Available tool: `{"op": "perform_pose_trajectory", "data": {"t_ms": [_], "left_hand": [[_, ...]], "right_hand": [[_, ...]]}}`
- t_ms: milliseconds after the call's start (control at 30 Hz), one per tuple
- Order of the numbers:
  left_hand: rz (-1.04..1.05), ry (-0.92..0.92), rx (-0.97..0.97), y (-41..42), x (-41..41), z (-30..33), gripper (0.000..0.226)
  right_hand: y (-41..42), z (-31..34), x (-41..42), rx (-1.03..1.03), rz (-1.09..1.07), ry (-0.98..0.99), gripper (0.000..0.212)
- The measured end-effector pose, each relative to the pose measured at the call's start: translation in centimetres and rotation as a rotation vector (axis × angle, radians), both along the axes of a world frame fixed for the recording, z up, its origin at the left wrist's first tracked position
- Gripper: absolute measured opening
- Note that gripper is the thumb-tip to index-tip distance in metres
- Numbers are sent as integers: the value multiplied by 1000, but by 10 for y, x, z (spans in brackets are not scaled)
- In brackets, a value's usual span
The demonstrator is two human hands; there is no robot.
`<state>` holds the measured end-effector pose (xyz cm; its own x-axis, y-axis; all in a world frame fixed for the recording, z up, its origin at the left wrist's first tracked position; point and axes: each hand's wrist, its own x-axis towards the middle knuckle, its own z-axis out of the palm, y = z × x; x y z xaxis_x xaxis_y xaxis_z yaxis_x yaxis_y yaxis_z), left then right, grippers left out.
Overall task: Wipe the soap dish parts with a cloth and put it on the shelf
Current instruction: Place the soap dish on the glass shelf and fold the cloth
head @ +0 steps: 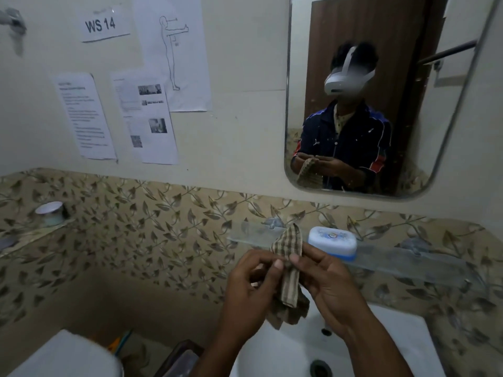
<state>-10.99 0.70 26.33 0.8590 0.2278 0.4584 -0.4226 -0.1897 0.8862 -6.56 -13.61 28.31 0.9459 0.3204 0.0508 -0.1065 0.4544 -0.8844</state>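
Note:
A white and blue soap dish (332,242) stands closed on the glass shelf (402,261) below the mirror. In front of it I hold a brown checked cloth (289,270) above the sink. My left hand (251,284) pinches the cloth's left side with thumb and fingers. My right hand (324,276) pinches the cloth from the right, just below and left of the soap dish. The cloth's lower end hangs bunched between my wrists.
A white sink (381,346) lies under my hands. A mirror (381,93) hangs above the shelf. A small white cup (50,212) sits on a ledge at left. Papers are taped to the wall. A white toilet tank (68,357) is at bottom left.

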Motion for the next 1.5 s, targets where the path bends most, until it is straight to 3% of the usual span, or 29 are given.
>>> {"op": "perform_pose_trajectory", "data": {"t_ms": [100, 233, 367, 600, 767, 900, 1000, 1100, 1200, 1367, 1500], "left_hand": [[-52, 104, -198, -6, 1, 6, 15], [-59, 128, -278, -6, 7, 13, 17], [20, 113, -171, 8, 19, 15, 21], [107, 66, -120, 20, 26, 34, 21], [76, -135, 146, 9, 21, 52, 12], [46, -211, 509, -2, 22, 63, 8], [32, -222, 745, -9, 26, 65, 8], [24, -213, 803, -9, 31, 65, 12], [1, -201, 797, -5, 31, 64, 12], [-32, -218, 744, -1, 28, 72, 12], [-11, -242, 710, 5, 28, 81, 14]], "right_hand": [[-8, 1, -2, 12, -15, -57, 38], [-25, 0, 1, -26, -93, -36, 43], [-47, 0, 4, -166, -138, -24, 43], [-69, 4, -2, -460, -200, -238, 31], [-65, -6, -2, -643, -308, -274, 26], [-55, -18, -7, -959, -302, -518, 72], [-34, -19, -13, -817, -359, -679, 82], [-22, -22, -15, -700, -468, -758, 58], [-23, -27, -15, -607, -357, -664, 43], [-31, -43, -8, -417, -133, -486, 47], [-42, -48, -5, -387, -8, -356, 36]]}}
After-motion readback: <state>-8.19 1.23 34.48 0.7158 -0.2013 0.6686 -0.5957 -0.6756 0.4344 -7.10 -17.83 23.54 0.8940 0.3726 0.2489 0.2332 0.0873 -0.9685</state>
